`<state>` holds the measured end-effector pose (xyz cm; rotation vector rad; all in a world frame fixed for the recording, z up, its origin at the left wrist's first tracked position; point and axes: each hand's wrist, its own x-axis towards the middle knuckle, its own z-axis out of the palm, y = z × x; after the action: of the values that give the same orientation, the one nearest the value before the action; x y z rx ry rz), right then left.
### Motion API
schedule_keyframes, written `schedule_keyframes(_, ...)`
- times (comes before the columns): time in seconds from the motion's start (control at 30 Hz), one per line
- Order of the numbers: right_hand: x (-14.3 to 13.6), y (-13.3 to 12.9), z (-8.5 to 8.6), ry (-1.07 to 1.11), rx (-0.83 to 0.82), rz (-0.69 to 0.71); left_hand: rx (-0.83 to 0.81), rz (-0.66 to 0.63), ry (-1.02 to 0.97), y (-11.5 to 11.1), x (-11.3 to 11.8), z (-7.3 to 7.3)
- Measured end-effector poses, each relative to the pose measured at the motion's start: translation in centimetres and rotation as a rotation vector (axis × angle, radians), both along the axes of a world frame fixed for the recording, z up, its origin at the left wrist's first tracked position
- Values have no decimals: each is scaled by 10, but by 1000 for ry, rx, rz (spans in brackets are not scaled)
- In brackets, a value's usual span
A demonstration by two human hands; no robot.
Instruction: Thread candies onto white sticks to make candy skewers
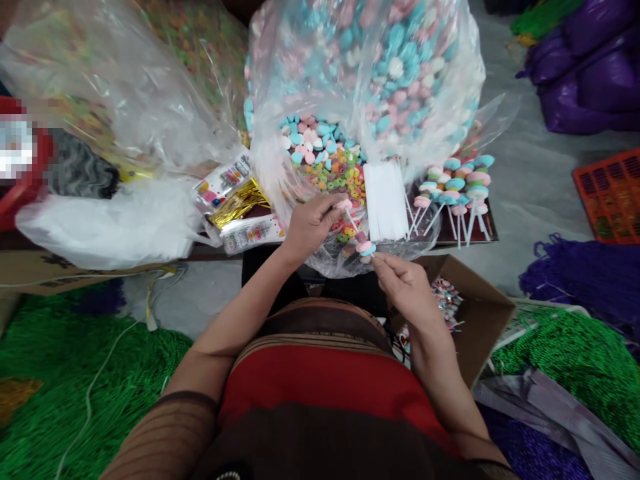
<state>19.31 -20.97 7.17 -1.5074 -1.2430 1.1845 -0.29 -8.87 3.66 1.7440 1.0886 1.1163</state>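
My right hand (406, 287) pinches the lower end of a white lollipop stick (351, 220). Threaded on the stick just above those fingers are a pink and blue gummy candy (366, 248) and a dark reddish piece. At the upper end, my left hand (317, 223) has thumb and finger closed on a pink candy (344, 205) at the stick's tip. Beneath both hands lie fruit-coloured ring candies (334, 175) in a clear bag. Right of them rests a stack of white sticks (385, 201), beside a cluster of finished-looking candy skewers (457, 183).
A large clear bag of pink, blue and white candies (400, 80) stands behind. Gold twist ties (243, 205) and printed packets lie at left. An open cardboard box (483, 320) is at my right, near green strands (575, 360). An orange crate (610, 197) stands farther right.
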Motion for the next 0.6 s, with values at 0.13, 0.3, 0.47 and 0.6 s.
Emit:
schedule_keyframes(0.13,4,-1,9,43,-75,2,155,-60,218,-2,-1,-1)
schedule_keyframes(0.3,-4,-3,21,30,-67,16,61,-48,84,-8,12,-13)
schedule_keyframes(0.47,-1,0,22,62,-81,-41,-206,-46,-247,-10,19,-23)
schedule_keyframes(0.6,-6,7,11,68,-73,-61,-201,-56,-256,-13,22,-15)
